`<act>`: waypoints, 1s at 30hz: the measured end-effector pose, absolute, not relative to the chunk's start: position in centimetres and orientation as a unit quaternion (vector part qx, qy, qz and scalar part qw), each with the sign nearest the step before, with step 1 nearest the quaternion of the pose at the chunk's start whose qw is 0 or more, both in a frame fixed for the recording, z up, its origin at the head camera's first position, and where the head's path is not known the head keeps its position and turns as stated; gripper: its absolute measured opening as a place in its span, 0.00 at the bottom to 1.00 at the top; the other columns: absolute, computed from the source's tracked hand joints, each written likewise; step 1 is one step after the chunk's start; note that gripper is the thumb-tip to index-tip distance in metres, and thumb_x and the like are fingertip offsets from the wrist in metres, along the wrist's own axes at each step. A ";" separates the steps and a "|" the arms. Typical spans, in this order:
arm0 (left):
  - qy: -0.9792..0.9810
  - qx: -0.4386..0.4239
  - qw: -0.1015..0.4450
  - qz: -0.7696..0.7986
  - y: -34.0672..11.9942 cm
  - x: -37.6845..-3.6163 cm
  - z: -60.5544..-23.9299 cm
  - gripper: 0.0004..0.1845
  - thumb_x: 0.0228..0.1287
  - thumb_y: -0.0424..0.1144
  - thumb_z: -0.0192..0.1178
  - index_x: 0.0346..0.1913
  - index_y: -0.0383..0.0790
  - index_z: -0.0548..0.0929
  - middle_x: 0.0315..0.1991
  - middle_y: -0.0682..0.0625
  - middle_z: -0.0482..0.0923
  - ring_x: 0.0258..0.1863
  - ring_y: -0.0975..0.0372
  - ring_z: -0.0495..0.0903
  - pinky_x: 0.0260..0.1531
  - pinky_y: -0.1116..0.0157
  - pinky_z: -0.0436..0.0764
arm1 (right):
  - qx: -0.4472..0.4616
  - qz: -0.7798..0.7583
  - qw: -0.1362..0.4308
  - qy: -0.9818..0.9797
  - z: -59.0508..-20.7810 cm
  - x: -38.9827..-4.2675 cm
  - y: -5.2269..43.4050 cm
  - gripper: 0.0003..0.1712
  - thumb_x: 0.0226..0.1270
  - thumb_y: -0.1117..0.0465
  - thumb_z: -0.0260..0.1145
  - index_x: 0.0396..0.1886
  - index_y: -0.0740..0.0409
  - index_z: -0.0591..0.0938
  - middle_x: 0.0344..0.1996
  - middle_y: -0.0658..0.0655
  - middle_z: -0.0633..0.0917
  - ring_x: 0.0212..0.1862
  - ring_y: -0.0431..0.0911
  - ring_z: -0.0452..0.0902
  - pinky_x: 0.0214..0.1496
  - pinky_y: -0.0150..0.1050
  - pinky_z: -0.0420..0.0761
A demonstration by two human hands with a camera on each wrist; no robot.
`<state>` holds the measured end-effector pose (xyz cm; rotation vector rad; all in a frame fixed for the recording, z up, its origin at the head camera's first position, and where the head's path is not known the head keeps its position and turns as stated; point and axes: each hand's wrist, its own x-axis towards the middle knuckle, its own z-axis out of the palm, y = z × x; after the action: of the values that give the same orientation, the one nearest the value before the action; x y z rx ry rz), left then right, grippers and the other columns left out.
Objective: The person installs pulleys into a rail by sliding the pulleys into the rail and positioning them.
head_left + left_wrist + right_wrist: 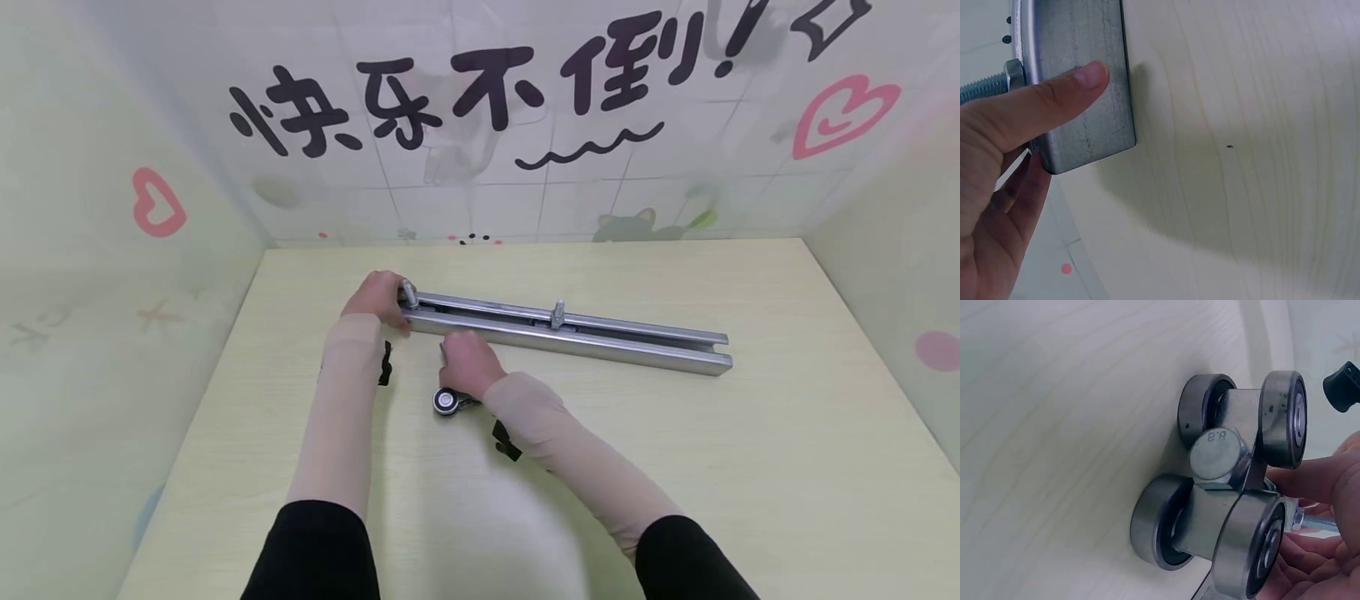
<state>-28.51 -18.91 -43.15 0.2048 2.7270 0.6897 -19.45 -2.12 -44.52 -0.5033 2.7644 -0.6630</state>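
Note:
A long silver metal C-channel rail (637, 351) lies slantwise on the table, its slotted side up. My left hand (377, 297) grips its left end; in the left wrist view the thumb (1054, 103) lies along the rail's flat side, the fingers behind. Beside that thumb a threaded bolt (984, 87) with a nut sticks out of the slot. Another bolt (558, 313) stands up near the rail's middle. My right hand (472, 364), just in front of the rail, holds a roller trolley (1215, 453) with several steel wheels. The trolley's own threaded bolt (1319, 522) runs in among the fingers.
The pale wood-grain table (750, 467) reaches back to a white printed sheet (480, 208) with black lettering. More printed sheeting (90, 275) stands at the left and right sides. Black straps (507, 442) hang at the wrists.

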 end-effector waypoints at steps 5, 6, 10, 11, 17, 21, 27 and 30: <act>0.954 0.070 0.158 0.243 -18.8 -28.7 -43.2 0.30 0.25 0.25 0.74 0.42 0.37 0.81 0.39 0.44 0.79 0.37 0.54 0.75 0.42 0.59 0.76 | -0.170 -0.252 0.117 0.946 -44.3 -19.1 -1.6 0.09 0.44 0.67 0.64 0.21 0.58 0.71 0.18 0.52 0.74 0.22 0.44 0.71 0.22 0.30 0.73; 0.955 0.071 0.157 0.243 -18.8 -28.7 -43.3 0.30 0.24 0.25 0.74 0.42 0.37 0.81 0.39 0.44 0.79 0.37 0.54 0.75 0.42 0.59 0.76 | -0.170 -0.258 0.115 0.944 -44.3 -19.1 -1.5 0.09 0.44 0.67 0.64 0.22 0.58 0.71 0.19 0.52 0.74 0.22 0.44 0.71 0.22 0.30 0.73; 0.954 0.073 0.160 0.243 -18.8 -28.8 -43.3 0.30 0.25 0.25 0.74 0.42 0.37 0.80 0.39 0.43 0.79 0.38 0.53 0.75 0.43 0.59 0.76 | -0.175 -0.287 0.096 0.937 -44.1 -18.6 -1.1 0.09 0.45 0.68 0.64 0.23 0.58 0.71 0.18 0.51 0.72 0.21 0.43 0.69 0.19 0.30 0.71; 0.954 0.073 0.160 0.244 -18.8 -28.8 -43.3 0.30 0.25 0.25 0.74 0.42 0.37 0.80 0.39 0.43 0.79 0.38 0.53 0.75 0.43 0.59 0.76 | -0.178 -0.292 0.090 0.935 -44.1 -18.5 -1.0 0.08 0.46 0.68 0.64 0.24 0.59 0.72 0.18 0.51 0.72 0.21 0.43 0.68 0.18 0.30 0.70; 0.953 0.069 0.164 0.244 -18.7 -28.7 -43.2 0.30 0.26 0.25 0.74 0.43 0.37 0.80 0.40 0.44 0.78 0.39 0.54 0.75 0.44 0.58 0.76 | -0.201 -0.315 0.064 0.926 -44.1 -17.5 -0.3 0.19 0.48 0.67 0.65 0.42 0.67 0.75 0.22 0.53 0.78 0.20 0.41 0.69 0.20 0.29 0.71; 0.953 0.068 0.163 0.247 -18.8 -28.7 -43.2 0.29 0.26 0.25 0.74 0.41 0.37 0.80 0.39 0.44 0.78 0.38 0.53 0.75 0.43 0.58 0.76 | -0.212 -0.326 0.062 0.919 -44.0 -16.6 0.1 0.21 0.51 0.65 0.66 0.46 0.67 0.74 0.21 0.52 0.78 0.19 0.39 0.69 0.20 0.28 0.71; 0.952 0.072 0.162 0.248 -18.9 -28.7 -43.3 0.28 0.26 0.26 0.75 0.41 0.37 0.80 0.39 0.44 0.78 0.38 0.53 0.74 0.43 0.58 0.76 | -0.231 -0.352 0.041 0.906 -44.3 -15.0 0.9 0.18 0.51 0.66 0.67 0.43 0.65 0.74 0.24 0.52 0.78 0.24 0.41 0.73 0.25 0.28 0.74; 0.951 0.072 0.165 0.251 -18.9 -28.6 -43.3 0.28 0.27 0.26 0.74 0.41 0.38 0.80 0.40 0.44 0.78 0.39 0.53 0.75 0.44 0.58 0.76 | -0.245 -0.363 0.021 0.899 -44.6 -14.2 1.2 0.17 0.51 0.67 0.67 0.41 0.65 0.75 0.28 0.54 0.81 0.29 0.43 0.77 0.30 0.27 0.77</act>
<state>-28.60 -18.86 -43.31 0.2041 2.7099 0.7147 -14.18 1.20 -44.63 -0.7597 2.7866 -1.1256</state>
